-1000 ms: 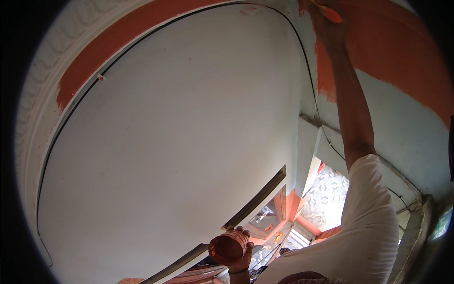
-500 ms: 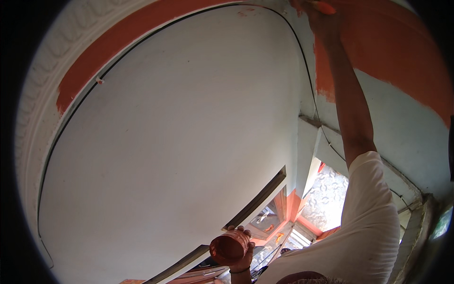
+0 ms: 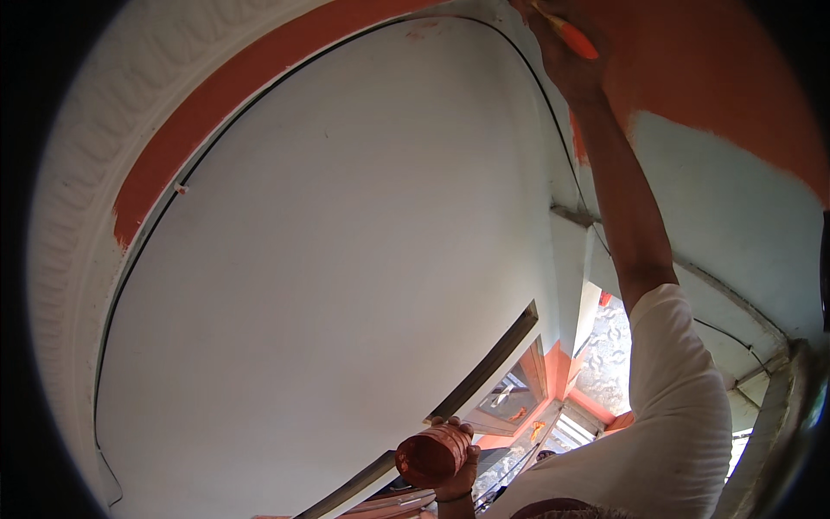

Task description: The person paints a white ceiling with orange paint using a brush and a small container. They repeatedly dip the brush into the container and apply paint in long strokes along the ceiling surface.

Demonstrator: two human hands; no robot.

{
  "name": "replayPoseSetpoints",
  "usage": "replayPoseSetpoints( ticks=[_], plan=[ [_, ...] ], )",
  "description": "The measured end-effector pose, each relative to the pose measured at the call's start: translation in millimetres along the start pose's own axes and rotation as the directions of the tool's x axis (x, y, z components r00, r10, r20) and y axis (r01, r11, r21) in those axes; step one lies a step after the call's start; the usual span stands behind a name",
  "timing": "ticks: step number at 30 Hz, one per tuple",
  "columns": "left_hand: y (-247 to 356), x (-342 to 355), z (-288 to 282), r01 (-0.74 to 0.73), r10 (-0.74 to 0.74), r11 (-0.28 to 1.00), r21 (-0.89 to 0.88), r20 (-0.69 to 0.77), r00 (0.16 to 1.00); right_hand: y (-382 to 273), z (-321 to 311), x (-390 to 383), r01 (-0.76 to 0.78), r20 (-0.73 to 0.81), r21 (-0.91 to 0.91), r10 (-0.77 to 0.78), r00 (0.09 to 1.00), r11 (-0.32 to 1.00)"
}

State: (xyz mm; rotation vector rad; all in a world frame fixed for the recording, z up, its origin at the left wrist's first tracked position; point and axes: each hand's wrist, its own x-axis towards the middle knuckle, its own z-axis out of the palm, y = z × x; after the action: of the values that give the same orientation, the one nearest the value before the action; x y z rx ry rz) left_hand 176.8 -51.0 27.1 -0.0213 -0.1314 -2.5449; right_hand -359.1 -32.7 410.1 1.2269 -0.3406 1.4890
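Note:
My right hand (image 3: 572,71) is raised high at the top right, its bare arm stretched up from a white sleeve. Its fingers are closed round a paintbrush (image 3: 577,41), of which the orange handle end shows; the bristles are hidden or out of view. The hand is close to the orange-red painted band (image 3: 683,60) under the ceiling corner. Low in the middle, my left hand (image 3: 462,471) grips a round paint container (image 3: 432,456), tilted so its open mouth shows, smeared reddish inside and out. A dark band circles that wrist.
A large pale wall (image 3: 303,233) fills the middle. A black cable (image 3: 207,151) runs along its upper edge, beneath another orange-red strip (image 3: 186,125) and white moulding (image 3: 78,173). Dark ledges (image 3: 488,359) jut out near the container. A bright opening (image 3: 605,355) lies lower right.
My view has shifted slightly. In the picture, my right hand with the paintbrush sits further left, its handle now slanting more steeply. The container in my left hand appears slightly further right.

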Motion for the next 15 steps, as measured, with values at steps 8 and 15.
replayPoseSetpoints(
  ticks=[8, 15],
  plan=[
    [2, -10, 0, 0.014, -0.014, 0.999, -0.035, 0.002, 1.0, -61, 27, -8, -0.042, 0.2, -0.201, 0.083, 0.976, 0.979],
    [4, -24, -1, -0.009, 0.009, 1.0, 0.016, 0.005, 1.0, -25, 21, 8, -0.099, 0.118, -0.467, 0.173, 0.978, 0.879]
  ],
)
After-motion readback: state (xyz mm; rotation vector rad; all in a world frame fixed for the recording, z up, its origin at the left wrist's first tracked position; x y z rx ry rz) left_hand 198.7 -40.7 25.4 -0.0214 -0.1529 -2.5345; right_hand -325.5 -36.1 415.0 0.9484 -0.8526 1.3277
